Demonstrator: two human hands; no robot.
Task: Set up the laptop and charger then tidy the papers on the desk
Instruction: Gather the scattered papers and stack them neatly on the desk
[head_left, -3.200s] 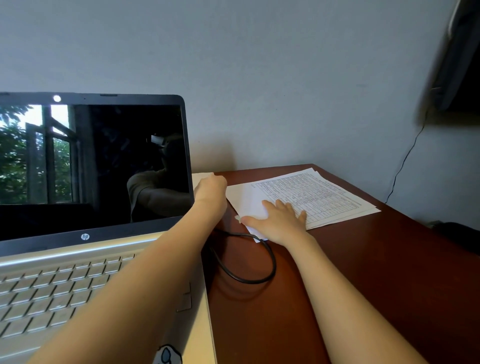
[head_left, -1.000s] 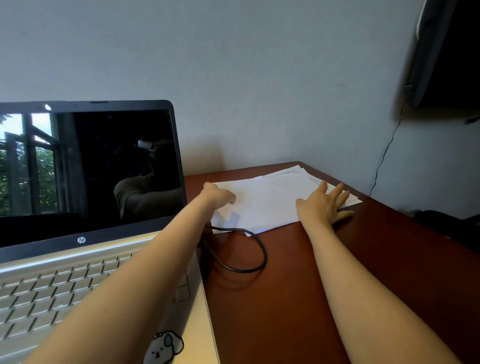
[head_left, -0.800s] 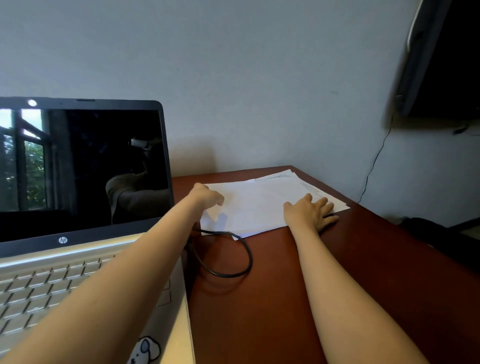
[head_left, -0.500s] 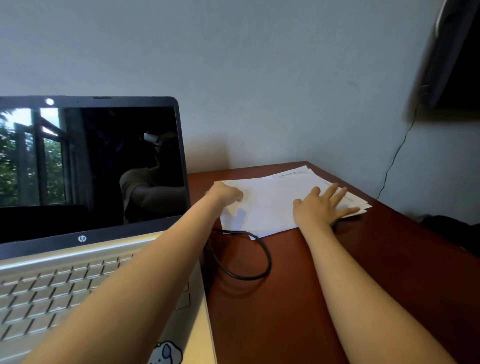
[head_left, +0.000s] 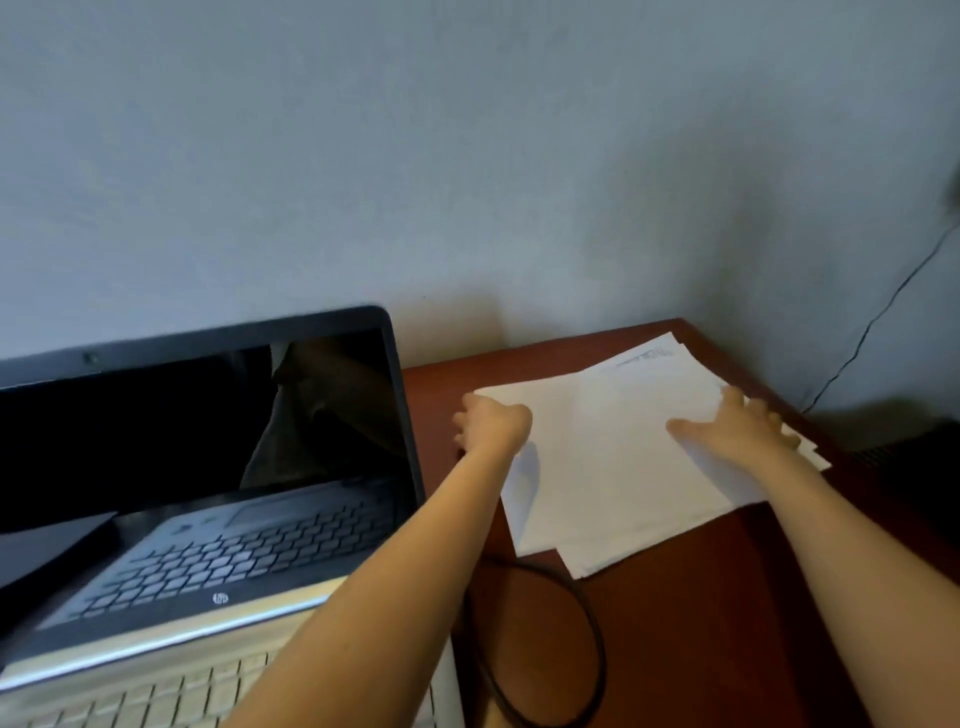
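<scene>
A loose stack of white papers (head_left: 613, 457) lies on the far right part of the red-brown desk (head_left: 691, 639). My left hand (head_left: 491, 426) grips the stack's left edge with curled fingers. My right hand (head_left: 737, 431) lies flat with spread fingers on the right side of the stack. An open silver laptop (head_left: 208, 467) with a dark screen stands at the left. A black charger cable (head_left: 545, 644) loops on the desk between the laptop and the papers, partly under my left forearm.
A grey wall runs close behind the desk. A thin black wire (head_left: 878, 322) hangs down the wall at the right. A dark object (head_left: 924, 457) sits beyond the desk's right edge.
The camera has tilted and moved nearer. My left hand now holds the stack's left edge; my right hand stays flat on the right side. The sheets look more gathered than 3 seconds ago.
</scene>
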